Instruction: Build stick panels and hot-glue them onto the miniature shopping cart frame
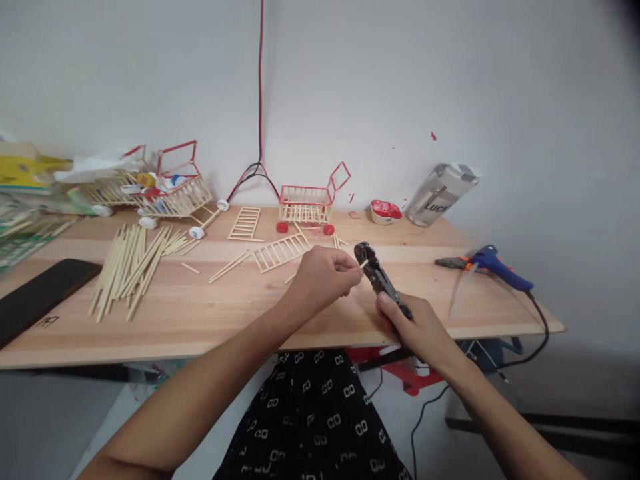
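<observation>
My left hand (325, 273) pinches a short thin wooden stick (365, 263) between thumb and fingertips. The stick's far end lies at the jaws of a black plier-like cutting tool (383, 280); whether the jaws touch it I cannot tell. Wrapped around the tool's handles is my right hand (417, 323), thumb on top. Just beyond my left hand, a ladder-like stick frame (280, 253) rests on the wooden table (200, 330), with loose sticks beside it. Another such frame (245, 224) lies further back. Behind them stands a miniature stick cart (306, 215) with red trim and red wheels.
At left are a pile of sticks (133, 270), a black phone (45, 293) and two more stick carts (177, 193) with white wheels. A red-stained cup (385, 212) and a tilted can (443, 193) stand by the wall. A blue glue gun (500, 267) and pliers (450, 263) lie at right.
</observation>
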Tool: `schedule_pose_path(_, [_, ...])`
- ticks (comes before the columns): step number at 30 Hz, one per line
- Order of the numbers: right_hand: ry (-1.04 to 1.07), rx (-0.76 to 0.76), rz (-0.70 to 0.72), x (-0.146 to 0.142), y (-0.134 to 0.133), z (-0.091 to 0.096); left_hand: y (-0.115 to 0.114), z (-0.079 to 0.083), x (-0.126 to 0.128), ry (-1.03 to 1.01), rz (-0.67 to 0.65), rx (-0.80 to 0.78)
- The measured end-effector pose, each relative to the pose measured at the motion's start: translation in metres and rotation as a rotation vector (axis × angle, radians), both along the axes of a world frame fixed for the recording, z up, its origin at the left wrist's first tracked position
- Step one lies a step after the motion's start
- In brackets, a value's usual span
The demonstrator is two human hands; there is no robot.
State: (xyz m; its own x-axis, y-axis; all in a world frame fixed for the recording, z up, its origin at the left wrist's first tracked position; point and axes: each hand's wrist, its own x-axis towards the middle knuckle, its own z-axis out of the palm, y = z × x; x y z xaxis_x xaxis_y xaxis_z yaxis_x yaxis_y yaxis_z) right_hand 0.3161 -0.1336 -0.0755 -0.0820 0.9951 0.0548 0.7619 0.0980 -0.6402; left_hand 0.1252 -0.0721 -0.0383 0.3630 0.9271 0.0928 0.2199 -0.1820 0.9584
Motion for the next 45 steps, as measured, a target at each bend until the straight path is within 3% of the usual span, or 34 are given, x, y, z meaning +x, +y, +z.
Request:
schedule_pose_path(10, [0.049,0.111,-0.103,0.005,0.004,-0.001,-0.001,0.004,0.0,0.029,-0.038,-0.037])
schedule_pose_path(12, [0.123,0.022,-0.072,0.011,0.005,0.003,-0.001,0.002,-0.002,-0.036,-0.054,-0.031])
schedule_pose_path(17, [0.543,-0.35,0.075,0.023,0.005,0.002,-0.001,-0.003,-0.008,-0.19,-0.14,-0.079])
schedule_pose_path(20, [0.619,-0.419,0.126,0.025,0.004,-0.001,-0.002,-0.005,-0.009,-0.228,-0.21,-0.147])
schedule_pose_path(35, [0.443,-0.298,0.146,0.013,-0.007,0.021,-0.006,-0.005,-0.002,-0.306,-0.262,-0.234])
schedule_pose_path(45, [0.361,-0.245,0.152,0.009,-0.008,0.021,-0.007,0.0,-0.001,-0.336,-0.262,-0.343])
